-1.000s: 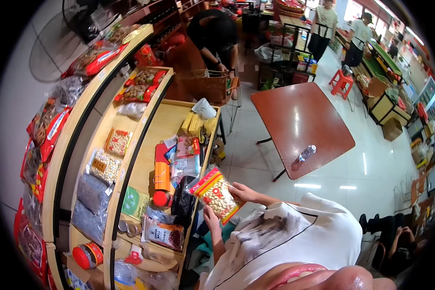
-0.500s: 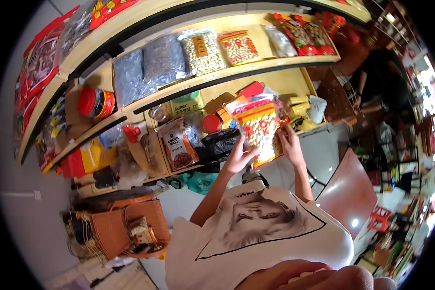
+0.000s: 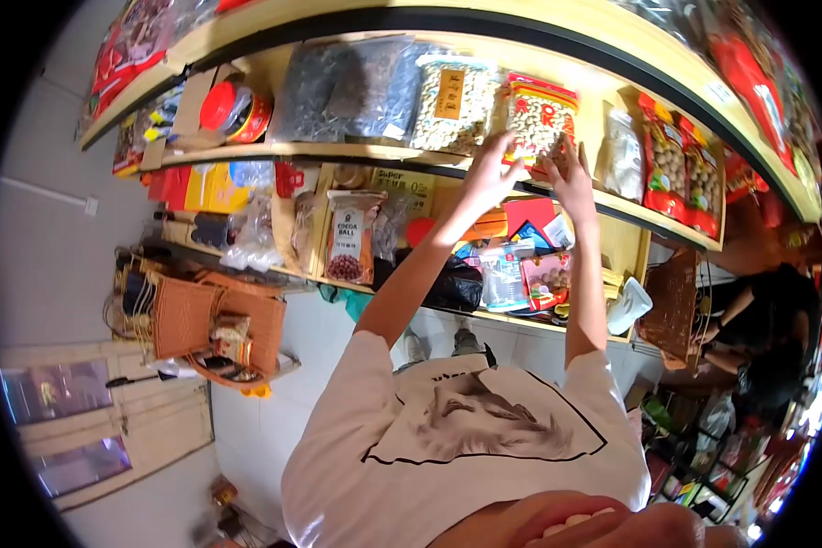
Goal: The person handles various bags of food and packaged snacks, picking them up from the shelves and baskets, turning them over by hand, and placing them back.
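Note:
A clear bag of pale seeds or nuts with red print and a red-and-yellow top lies on the upper shelf, apparently stacked over a similar bag. My left hand is at its lower left corner, fingers apart. Touching the lower right part of the bag, my right hand has its fingers spread. Neither hand appears wrapped round the bag. Just left of it stands a larger bag of pale seeds with a tan label.
Dark bags and a red-lidded jar fill the shelf's left. Right are a white bag and red bags. Below sit a cocoa ball bag and mixed packets. A wicker chair stands left; a person is right.
Both hands have moved up and forward from in front of the lower shelf, carrying the seed bag to the upper shelf. Their grip has loosened. The view has shifted.

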A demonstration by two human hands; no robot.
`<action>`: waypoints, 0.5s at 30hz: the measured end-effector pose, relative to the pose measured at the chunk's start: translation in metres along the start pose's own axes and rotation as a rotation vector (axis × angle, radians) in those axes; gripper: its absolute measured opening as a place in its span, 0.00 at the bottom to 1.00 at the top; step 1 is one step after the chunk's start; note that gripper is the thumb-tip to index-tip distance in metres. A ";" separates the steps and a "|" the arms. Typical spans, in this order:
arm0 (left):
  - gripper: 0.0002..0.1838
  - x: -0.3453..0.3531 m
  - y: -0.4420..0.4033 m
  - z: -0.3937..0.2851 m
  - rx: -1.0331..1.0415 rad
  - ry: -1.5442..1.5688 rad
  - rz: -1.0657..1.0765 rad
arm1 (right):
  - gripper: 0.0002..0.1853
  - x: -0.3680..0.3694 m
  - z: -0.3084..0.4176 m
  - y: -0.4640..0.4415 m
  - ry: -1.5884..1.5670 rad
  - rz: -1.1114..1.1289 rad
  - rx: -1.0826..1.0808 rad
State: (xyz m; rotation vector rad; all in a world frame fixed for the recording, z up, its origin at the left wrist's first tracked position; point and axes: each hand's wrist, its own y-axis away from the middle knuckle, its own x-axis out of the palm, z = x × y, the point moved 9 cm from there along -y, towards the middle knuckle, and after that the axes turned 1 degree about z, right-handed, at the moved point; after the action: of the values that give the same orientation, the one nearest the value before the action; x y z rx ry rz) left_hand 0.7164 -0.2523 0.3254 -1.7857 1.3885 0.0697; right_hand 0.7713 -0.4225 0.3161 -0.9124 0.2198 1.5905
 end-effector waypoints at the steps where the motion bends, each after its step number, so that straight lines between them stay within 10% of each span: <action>1: 0.25 -0.012 0.018 -0.015 -0.028 0.092 0.004 | 0.31 -0.004 0.009 0.014 -0.046 -0.061 0.051; 4: 0.21 -0.035 0.103 -0.018 -0.116 0.055 0.042 | 0.31 0.003 0.031 0.062 0.048 -0.207 -0.011; 9: 0.22 -0.032 0.387 0.085 -0.913 0.094 0.245 | 0.20 0.075 0.095 0.132 -0.067 -0.095 -0.225; 12: 0.27 -0.056 0.610 0.099 -1.446 -0.204 0.423 | 0.18 0.177 0.153 0.219 -0.307 0.341 -0.418; 15: 0.20 -0.089 0.782 0.075 -1.595 -0.175 0.108 | 0.24 0.296 0.178 0.354 -0.421 1.348 -0.418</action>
State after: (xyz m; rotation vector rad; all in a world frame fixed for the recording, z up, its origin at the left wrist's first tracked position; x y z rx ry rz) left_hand 0.0762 -0.1528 -0.1278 -2.7275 1.2988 1.7450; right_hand 0.3863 -0.1818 0.1198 -0.6953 0.2109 3.1225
